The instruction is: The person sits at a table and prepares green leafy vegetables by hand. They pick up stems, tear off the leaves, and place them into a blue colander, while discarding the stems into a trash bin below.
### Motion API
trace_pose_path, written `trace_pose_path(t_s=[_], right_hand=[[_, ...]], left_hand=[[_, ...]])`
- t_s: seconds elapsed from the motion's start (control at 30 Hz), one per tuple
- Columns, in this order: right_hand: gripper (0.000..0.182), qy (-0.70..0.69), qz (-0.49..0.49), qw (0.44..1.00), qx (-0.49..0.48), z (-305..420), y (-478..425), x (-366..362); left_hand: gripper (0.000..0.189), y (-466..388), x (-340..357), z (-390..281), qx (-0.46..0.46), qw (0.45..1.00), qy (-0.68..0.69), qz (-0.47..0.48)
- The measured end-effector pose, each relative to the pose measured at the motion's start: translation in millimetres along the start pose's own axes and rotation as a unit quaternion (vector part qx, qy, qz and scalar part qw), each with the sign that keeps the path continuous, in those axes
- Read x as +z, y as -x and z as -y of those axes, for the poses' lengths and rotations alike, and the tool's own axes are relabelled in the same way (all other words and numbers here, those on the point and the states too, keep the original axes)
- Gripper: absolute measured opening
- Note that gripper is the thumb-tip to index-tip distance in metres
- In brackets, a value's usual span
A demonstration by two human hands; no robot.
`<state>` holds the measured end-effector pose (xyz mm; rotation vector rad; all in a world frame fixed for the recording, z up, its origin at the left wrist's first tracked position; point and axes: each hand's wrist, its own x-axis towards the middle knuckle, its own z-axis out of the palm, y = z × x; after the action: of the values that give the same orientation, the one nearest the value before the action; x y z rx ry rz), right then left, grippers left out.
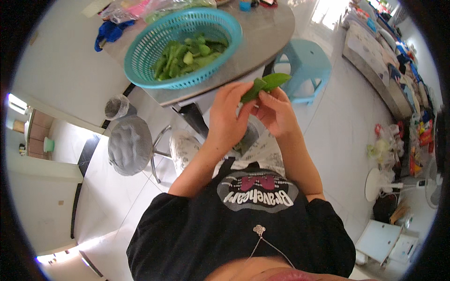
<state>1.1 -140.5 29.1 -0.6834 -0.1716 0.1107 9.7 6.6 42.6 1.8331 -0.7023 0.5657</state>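
Note:
Between my two hands, past the table's near edge, are green leaves point(276, 81). My left hand point(230, 112) is closed around their lower left part, fingers curled over it. My right hand point(276, 110) pinches the leaves from the other side with thumb and fingers. Further off to the left, a turquoise plastic colander basket point(139, 75) stands on the table, holding a heap of picked green leaves and stems point(175, 61). Below my hands, partly hidden by them, a grey bin point(250, 133) with some greens in it sits between my legs.
The basket rests on a grey table point(267, 38) with plastic bags point(130, 12) and a blue cloth-like item point(112, 33) behind it. A light blue plastic stool point(306, 59) stands right of the table. At left are a grey-covered round stool point(130, 147) and a lined bin point(117, 107).

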Motion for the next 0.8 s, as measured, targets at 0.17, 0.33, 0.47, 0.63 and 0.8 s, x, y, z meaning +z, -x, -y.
trace_pose_path(t_s=[0.17, 0.33, 0.47, 0.63, 0.8], right_hand=[[0.031, 0.022, -0.002, 1.0, 0.006, 0.6, 23.9, -10.3], [0.039, 0.071, -0.05, 0.996, 0.021, 17.5, 40.4, -24.2], [0.043, 0.23, -0.149, 0.96, -0.061, 27.9, 47.6, -9.7], [0.026, 0.468, -0.118, 0.876, -0.011, 37.5, 56.2, -22.7], [0.024, 0.332, -0.171, 0.927, 0.029, 25.4, 61.8, -30.5]], left_hand=[[0.032, 7.9, 5.0, 3.9, 0.015, 0.999, -0.007, 0.041], [0.028, 5.9, 5.3, -0.6, -0.023, 0.989, 0.061, 0.131], [0.027, 6.4, 13.3, 2.4, -0.004, 0.977, 0.05, 0.208], [0.027, 5.3, 21.2, -3.0, 0.001, 0.967, 0.048, 0.252], [0.024, -1.5, 22.0, -9.6, -0.082, 0.97, 0.086, 0.211]])
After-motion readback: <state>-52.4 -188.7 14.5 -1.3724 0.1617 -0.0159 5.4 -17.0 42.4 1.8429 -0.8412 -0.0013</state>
